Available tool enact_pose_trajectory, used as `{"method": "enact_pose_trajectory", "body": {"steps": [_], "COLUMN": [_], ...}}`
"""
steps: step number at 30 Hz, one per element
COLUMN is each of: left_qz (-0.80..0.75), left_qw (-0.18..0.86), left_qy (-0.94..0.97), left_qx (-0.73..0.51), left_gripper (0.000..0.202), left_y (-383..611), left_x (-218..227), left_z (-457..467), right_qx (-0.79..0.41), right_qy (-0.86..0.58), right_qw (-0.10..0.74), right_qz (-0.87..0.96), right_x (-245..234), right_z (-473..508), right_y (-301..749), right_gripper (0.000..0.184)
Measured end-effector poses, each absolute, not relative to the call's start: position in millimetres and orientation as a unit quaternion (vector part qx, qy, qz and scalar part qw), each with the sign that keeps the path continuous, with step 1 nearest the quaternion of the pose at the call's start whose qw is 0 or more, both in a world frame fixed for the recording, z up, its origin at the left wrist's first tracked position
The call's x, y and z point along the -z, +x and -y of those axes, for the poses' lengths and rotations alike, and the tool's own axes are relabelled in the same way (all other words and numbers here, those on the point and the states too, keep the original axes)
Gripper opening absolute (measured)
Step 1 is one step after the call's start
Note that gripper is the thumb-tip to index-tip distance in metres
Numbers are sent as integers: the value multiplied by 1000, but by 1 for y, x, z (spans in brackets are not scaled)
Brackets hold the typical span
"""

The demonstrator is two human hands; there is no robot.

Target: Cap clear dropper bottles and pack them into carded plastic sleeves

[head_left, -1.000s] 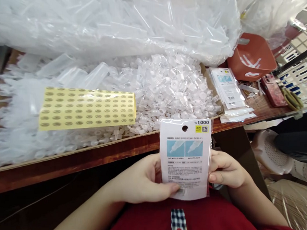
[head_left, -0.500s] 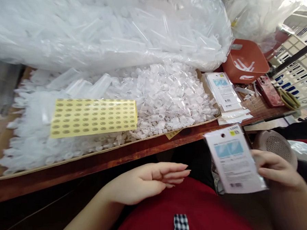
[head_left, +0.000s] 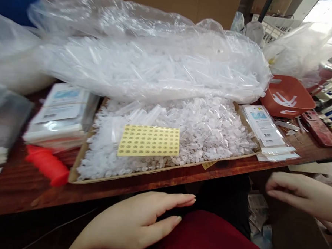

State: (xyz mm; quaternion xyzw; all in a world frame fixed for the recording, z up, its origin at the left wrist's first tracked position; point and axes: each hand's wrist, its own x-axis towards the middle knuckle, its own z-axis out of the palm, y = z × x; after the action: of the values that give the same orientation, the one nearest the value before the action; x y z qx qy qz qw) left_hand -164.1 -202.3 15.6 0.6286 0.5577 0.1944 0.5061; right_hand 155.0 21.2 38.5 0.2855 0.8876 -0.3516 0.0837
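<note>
My left hand [head_left: 142, 221] is in front of the table edge, over my red clothing, with fingers stretched out and nothing in it. My right hand [head_left: 298, 192] hangs to the right, beyond the table edge, fingers curled in towards the thumb and no object showing in them. Below and left of it, several printed packets [head_left: 258, 201] lie low down. Before me on the table is a shallow cardboard tray [head_left: 152, 173] full of small clear plastic pieces [head_left: 212, 130]. A yellow sticker sheet [head_left: 150, 141] rests on them. Right of the tray lie flat printed packets [head_left: 266, 129].
Behind the tray bulges a big clear bag [head_left: 158, 64] of plastic parts. To the left are a banded stack of packets [head_left: 61, 111] and a red plastic spool [head_left: 48, 164]. An orange basket [head_left: 288, 93] and a phone [head_left: 320, 127] sit at the right.
The printed packet has left my right hand, whose fingers are now empty. My left hand remains outstretched. The view has swung left and up, bringing the banded stack and red spool into sight.
</note>
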Motion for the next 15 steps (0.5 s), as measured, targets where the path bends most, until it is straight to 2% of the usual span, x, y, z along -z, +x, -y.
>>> {"method": "enact_pose_trajectory", "body": {"steps": [2,4,7,11,15], "left_qz": [-574,-590,-597,-621,-669], "left_qw": [489,476,469,468,457], "left_qy": [626,623,628,613,568], "left_qx": [-196,-191,-170,-135,-144], "left_gripper": [43,43,45,46,43], "left_y": [-165,-163,-162,-168,-181], "left_x": [-21,-25,-29,-31,-23], "left_z": [205,207,209,219,231], "right_qx": [296,209,66,-25,-39], "right_qy": [192,102,50,-110,-126], "right_qw": [69,4,-37,54,90], "right_qz": [-933,-973,-996,-992,-987], "right_x": [-56,-68,-75,-72,-70], "right_z": [-24,-25,-26,-20,-12], "right_y": [88,20,-79,-170,-195], "right_gripper": [18,20,24,40,35]}}
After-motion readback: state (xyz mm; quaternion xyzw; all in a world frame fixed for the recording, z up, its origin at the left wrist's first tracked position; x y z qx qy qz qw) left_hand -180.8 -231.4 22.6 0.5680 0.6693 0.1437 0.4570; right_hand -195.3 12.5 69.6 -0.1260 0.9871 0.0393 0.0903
